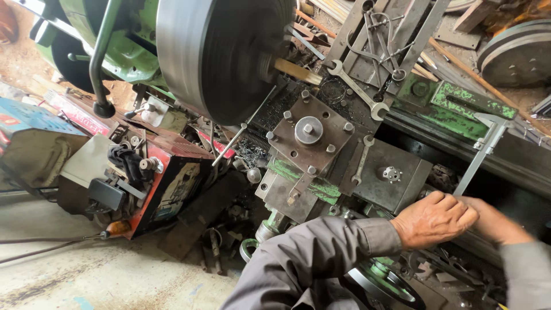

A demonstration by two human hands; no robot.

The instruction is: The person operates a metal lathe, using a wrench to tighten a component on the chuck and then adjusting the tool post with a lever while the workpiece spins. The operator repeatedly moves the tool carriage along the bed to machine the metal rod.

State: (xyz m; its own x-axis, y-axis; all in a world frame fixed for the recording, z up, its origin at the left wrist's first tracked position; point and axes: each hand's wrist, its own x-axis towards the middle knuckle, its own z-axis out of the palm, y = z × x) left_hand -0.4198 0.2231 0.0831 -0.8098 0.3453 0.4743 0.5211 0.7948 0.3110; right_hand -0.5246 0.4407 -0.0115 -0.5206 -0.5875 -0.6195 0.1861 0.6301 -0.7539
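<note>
left hand [434, 219]: grip closed over the lower end of the caliper [481, 154], above the lathe carriage [396, 183] | right hand [495, 221]: behind the left, grip cannot tell | caliper tilted, jaw end up-right | wrench [356, 89] lies beyond tool post [309, 133]

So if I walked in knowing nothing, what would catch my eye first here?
Probably the big dark metal disc mounted on the green lathe at upper left. Just below and right of it sits the square tool post, with a long open-ended wrench lying above it. At lower right, the left hand and right hand meet at the foot of a slim metal caliper that slants up over the lathe bed.
</note>
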